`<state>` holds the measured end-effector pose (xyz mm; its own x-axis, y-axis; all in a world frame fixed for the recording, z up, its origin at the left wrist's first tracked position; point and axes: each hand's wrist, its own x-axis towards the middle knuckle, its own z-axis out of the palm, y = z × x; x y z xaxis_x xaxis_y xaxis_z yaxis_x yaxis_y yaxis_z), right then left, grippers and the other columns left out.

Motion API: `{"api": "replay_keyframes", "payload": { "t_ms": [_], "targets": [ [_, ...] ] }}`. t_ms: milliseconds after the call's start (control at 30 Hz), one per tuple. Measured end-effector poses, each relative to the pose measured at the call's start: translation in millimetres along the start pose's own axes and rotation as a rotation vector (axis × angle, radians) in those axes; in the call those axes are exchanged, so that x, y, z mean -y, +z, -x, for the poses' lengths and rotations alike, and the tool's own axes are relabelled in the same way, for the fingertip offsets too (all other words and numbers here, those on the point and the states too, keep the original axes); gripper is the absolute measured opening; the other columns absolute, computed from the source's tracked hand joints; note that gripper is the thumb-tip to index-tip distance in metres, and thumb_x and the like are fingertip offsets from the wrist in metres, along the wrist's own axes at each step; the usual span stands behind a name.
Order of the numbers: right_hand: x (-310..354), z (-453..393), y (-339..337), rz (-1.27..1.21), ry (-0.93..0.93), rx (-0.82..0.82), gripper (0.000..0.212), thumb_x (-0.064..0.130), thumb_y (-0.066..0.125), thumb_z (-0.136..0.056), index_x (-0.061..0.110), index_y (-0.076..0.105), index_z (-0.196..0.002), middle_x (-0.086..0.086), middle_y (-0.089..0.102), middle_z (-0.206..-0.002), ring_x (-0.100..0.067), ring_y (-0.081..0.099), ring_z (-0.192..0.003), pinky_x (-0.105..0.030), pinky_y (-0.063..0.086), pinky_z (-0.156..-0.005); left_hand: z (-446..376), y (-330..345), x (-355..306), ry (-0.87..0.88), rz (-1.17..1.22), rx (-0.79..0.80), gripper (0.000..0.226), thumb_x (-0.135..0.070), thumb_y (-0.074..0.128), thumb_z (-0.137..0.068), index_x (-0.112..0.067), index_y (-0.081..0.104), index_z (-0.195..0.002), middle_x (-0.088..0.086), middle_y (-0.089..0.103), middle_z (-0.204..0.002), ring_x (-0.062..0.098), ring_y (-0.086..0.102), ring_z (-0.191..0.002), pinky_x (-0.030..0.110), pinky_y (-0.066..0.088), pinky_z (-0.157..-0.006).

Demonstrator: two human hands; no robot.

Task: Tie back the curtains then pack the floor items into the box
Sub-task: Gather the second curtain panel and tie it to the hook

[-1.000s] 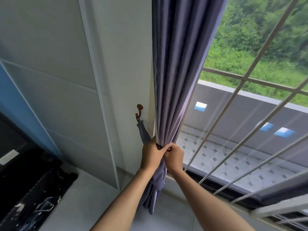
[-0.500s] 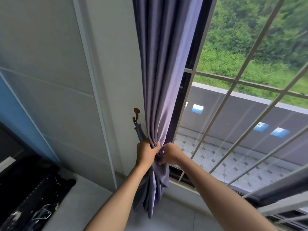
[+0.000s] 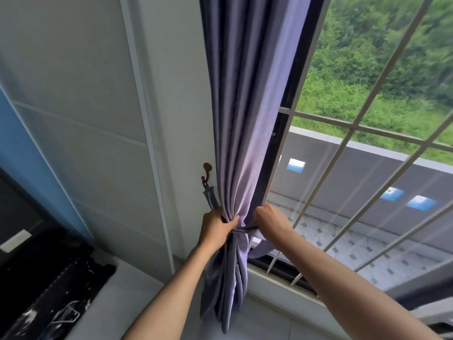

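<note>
A purple curtain [image 3: 247, 99] hangs gathered at the window's left edge. My left hand [image 3: 215, 229] squeezes the bunched folds at waist height. A matching purple tieback band [image 3: 259, 246] wraps across the front of the bunch, and my right hand [image 3: 272, 223] is closed on its free end, pulled out to the right. The band's other end [image 3: 209, 197] hangs from a brown wall hook [image 3: 206, 173] just left of the curtain. Below my hands the curtain's lower part falls loose to the sill. No box or floor items are in view.
A white-barred window grille [image 3: 353, 133] fills the right side, with a tiled balcony and greenery beyond. A white wall [image 3: 103, 119] with a vertical trim strip stands on the left. Dark black furniture [image 3: 49, 285] sits at the lower left on a pale ledge.
My right hand has moved away from my left to the right, drawing the tieback band taut across the curtain. The left hand keeps its grip on the folds.
</note>
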<state>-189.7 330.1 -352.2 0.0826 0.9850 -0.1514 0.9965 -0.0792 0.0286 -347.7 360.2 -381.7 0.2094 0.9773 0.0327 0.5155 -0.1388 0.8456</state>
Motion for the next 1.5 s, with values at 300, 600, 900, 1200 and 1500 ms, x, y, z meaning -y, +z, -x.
{"api": "replay_keyframes", "payload": {
  "t_ms": [300,600,900,1200,1500],
  "targets": [
    [0,15,11,-0.024,-0.161,-0.135,0.033,0.041,0.048,-0.085,0.016,0.066,-0.076,-0.001,0.053,-0.093,-0.02,0.05,-0.079,-0.034,0.048,-0.062,-5,-16,10,0.008,-0.058,0.079,0.037,-0.044,0.07,-0.077,-0.01,0.07,-0.092,0.006,0.073,-0.092,0.021,0.067,-0.089,0.02,0.047,-0.07],
    [40,58,34,-0.903,0.19,0.001,0.019,0.024,0.057,-0.078,0.009,0.051,-0.068,0.0,0.057,-0.061,-0.01,0.047,-0.054,-0.041,0.046,-0.062,-13,-27,8,0.087,-0.09,0.203,0.034,-0.038,0.069,-0.081,-0.005,0.069,-0.088,0.009,0.072,-0.089,0.022,0.067,-0.086,0.014,0.038,-0.062],
    [90,71,66,-0.678,0.276,-0.061,0.032,0.043,0.052,-0.086,0.014,0.052,-0.072,-0.004,0.064,-0.06,-0.023,0.06,-0.059,-0.035,0.05,-0.06,-20,-43,11,0.181,-0.072,0.318,0.032,-0.033,0.069,-0.083,-0.006,0.069,-0.1,0.008,0.072,-0.098,0.021,0.067,-0.091,0.018,0.043,-0.068],
    [124,70,79,-0.372,0.168,-0.305,0.019,0.04,0.043,-0.096,0.028,0.057,-0.098,-0.002,0.058,-0.066,-0.032,0.055,-0.066,-0.032,0.029,-0.052,-26,-47,10,0.224,-0.117,0.392,0.036,-0.036,0.068,-0.084,-0.003,0.068,-0.098,0.009,0.072,-0.096,0.019,0.066,-0.086,0.018,0.045,-0.071],
    [47,80,58,-0.056,0.183,-0.178,0.075,0.076,0.074,-0.033,0.02,0.045,-0.074,0.006,0.049,-0.053,-0.018,0.042,-0.045,-0.03,0.034,-0.042,-26,-59,17,0.209,-0.083,0.35,0.026,-0.032,0.068,-0.084,-0.006,0.067,-0.086,0.002,0.068,-0.083,0.015,0.064,-0.078,0.002,0.04,-0.051]
  ]
}}
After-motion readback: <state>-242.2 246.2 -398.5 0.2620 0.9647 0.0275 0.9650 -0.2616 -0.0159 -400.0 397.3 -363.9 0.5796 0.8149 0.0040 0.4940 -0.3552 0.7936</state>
